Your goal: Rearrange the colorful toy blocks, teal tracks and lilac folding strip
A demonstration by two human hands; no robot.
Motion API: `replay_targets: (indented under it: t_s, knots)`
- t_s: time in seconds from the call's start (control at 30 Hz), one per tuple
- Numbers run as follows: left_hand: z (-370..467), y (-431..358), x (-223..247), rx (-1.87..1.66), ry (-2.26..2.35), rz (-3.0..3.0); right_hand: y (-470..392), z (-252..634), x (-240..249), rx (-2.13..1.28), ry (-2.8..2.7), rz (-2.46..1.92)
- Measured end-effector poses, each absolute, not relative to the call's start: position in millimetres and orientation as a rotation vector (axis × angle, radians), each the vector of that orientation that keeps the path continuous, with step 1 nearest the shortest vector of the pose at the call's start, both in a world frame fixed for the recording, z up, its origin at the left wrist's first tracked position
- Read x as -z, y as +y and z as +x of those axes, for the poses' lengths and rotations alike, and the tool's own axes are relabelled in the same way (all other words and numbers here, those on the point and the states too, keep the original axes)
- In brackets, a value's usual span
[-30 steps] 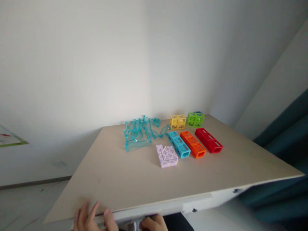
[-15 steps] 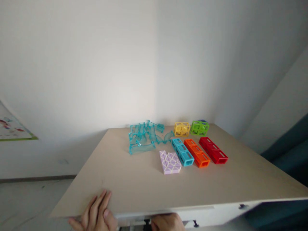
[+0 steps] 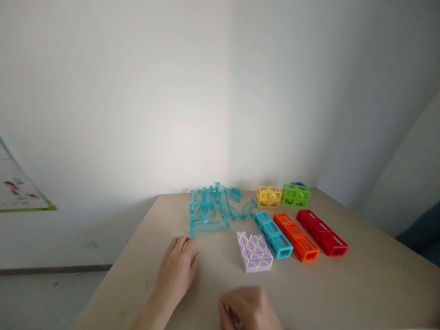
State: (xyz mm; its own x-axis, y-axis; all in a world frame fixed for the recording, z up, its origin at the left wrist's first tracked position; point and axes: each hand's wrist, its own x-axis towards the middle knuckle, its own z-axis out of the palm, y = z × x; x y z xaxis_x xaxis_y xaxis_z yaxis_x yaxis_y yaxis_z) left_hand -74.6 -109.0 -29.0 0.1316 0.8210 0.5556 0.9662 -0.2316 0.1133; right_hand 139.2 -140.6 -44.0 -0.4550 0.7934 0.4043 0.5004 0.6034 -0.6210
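Note:
My left hand rests palm-down over the table, fingers bent and thumb held apart, with nothing seen in it. Just beyond its fingertips lie several see-through teal track-like plastic pieces. My right hand is curled closed low over the table; whatever its fingers may hold is hidden. Ahead of it lies a lilac folded snake puzzle with white triangle lines. To that puzzle's right are rows of open-frame blocks: a light blue row, an orange row and a red row.
At the back right stand yellow frame blocks and green frame blocks, with something dark blue partly behind. The beige tabletop meets a white wall. A poster hangs at left; a dark teal curtain is at right.
Both hands have come up from the table's front edge and drawer onto the tabletop. My left hand has moved forward and right, toward the teal pieces. The view has shifted closer.

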Motion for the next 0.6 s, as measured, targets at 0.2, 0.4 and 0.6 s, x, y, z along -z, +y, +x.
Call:
replay_targets:
  t_s: [0.2,0.4,0.6]
  knots:
    - [-17.3,-31.2,26.7,0.631,-1.551,-2.317,-22.8,131.8,-9.1,0.067,-2.204,-1.445]
    - [-19.3,-26.0,38.3,0.616,-1.619,-2.384,4.9,135.3,12.5,0.033,-2.219,-1.544]
    - [-35.3,-26.3,25.1,0.675,-1.545,-2.709,13.1,137.2,12.5,-0.105,-2.286,-1.478]
